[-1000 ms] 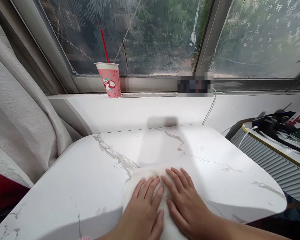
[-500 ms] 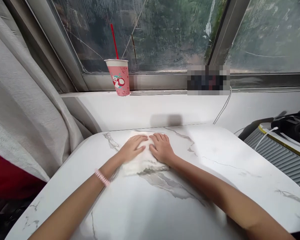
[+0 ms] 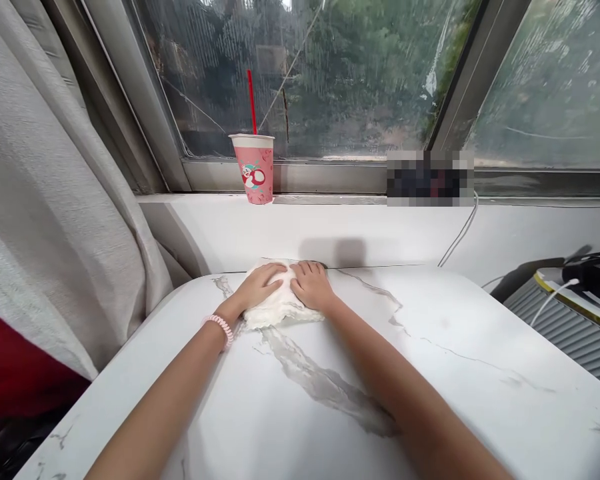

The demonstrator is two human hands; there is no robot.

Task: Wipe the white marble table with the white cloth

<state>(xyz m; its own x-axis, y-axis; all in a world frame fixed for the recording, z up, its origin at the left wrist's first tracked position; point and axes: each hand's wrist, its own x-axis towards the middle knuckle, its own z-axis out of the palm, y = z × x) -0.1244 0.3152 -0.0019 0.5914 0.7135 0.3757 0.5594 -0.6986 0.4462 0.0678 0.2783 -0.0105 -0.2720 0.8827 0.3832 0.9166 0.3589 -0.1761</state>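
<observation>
A white cloth (image 3: 280, 308) lies spread at the far edge of the marble-patterned table (image 3: 260, 400), close to the wall. My left hand (image 3: 260, 283) rests flat on its left part, fingers stretched out and pointing to the right and away from me. Flat on the right part is my right hand (image 3: 313, 285), with its fingers extended towards the wall. The two hands are a small gap apart, and both press on the cloth from above. A pink coiled band (image 3: 221, 329) circles my left wrist.
On the window ledge stands a pink paper cup (image 3: 254, 175) with a red straw. A blurred-out object (image 3: 430, 179) sits farther right, with a thin cable (image 3: 457, 233) hanging down. A curtain (image 3: 80, 200) borders the left side; a ribbed grey case (image 3: 570, 327) is at the right.
Both hands have slid the cloth away from me, up against the table's far edge by the wall. The camera view has shifted slightly too.
</observation>
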